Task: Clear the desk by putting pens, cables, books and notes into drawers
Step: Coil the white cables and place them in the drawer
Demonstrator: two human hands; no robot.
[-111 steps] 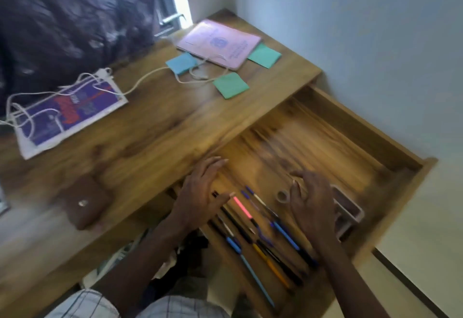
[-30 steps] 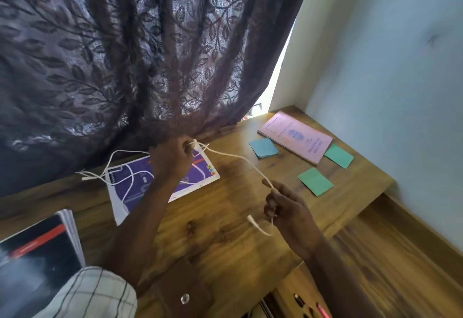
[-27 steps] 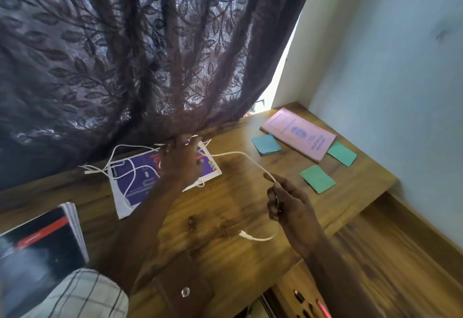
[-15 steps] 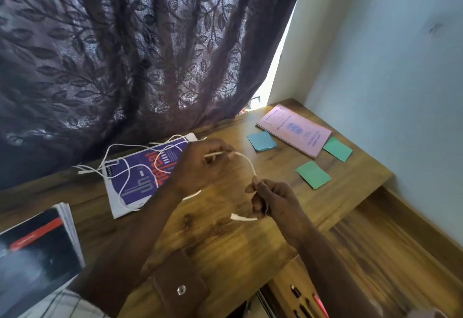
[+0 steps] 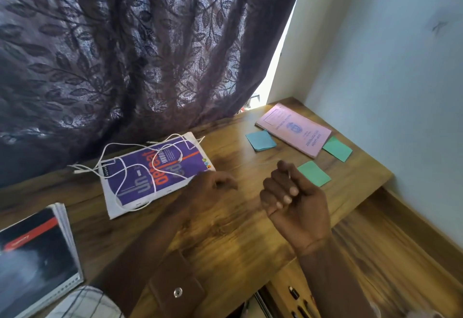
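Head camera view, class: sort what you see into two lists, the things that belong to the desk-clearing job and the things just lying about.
Job: white cable, purple book, pink booklet, blue sticky note, green sticky notes, black-covered book, open drawer, pens.

Lying about: brown snap pouch, curtain.

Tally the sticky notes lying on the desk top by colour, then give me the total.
Green sticky notes: 2
Blue sticky note: 1
Total: 3
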